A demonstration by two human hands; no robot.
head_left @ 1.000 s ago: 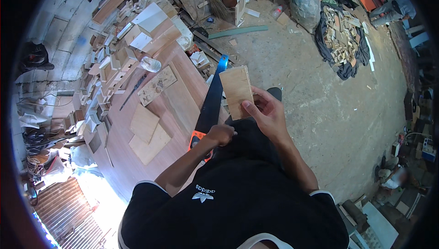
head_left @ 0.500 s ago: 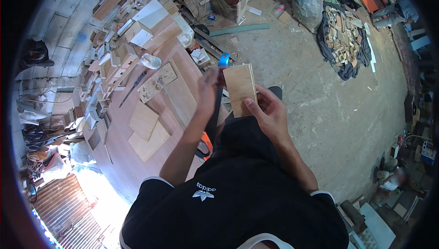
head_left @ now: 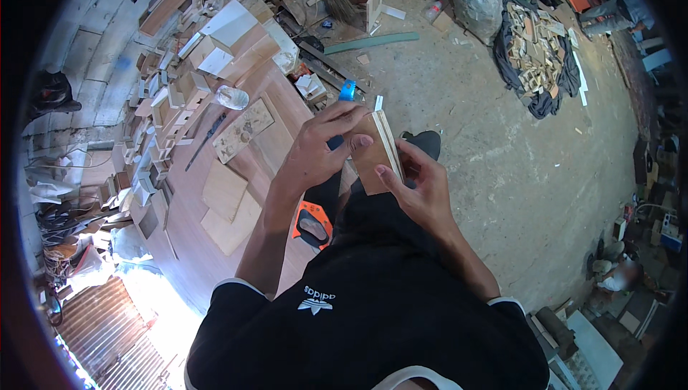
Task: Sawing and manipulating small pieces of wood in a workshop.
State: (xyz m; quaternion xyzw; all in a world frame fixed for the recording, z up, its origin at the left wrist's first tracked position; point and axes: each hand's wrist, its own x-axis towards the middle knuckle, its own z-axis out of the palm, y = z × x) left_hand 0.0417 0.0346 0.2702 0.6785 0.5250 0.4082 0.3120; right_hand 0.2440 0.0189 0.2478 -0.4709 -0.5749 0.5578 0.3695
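Note:
A thin rectangular wooden board (head_left: 375, 153) is held edge-up in front of my chest. My left hand (head_left: 321, 148) grips its left face with fingers curled over the top edge. My right hand (head_left: 419, 188) holds the lower right side, thumb on the front edge. Below them a handsaw with an orange and black handle (head_left: 312, 223) and a dark blade with a blue tip (head_left: 347, 90) lies on the workbench edge, partly hidden by my left forearm.
The wooden workbench (head_left: 215, 247) on the left carries flat plywood pieces (head_left: 224, 189), a decorated panel (head_left: 242, 129), a screwdriver (head_left: 206, 141) and several small wooden boxes (head_left: 193, 85). A dark cloth heaped with wood offcuts (head_left: 536, 60) lies on the concrete floor at the upper right.
My left hand has left the saw handle and risen to the board, now gripping its left face. The board has turned from face-on to edge-on.

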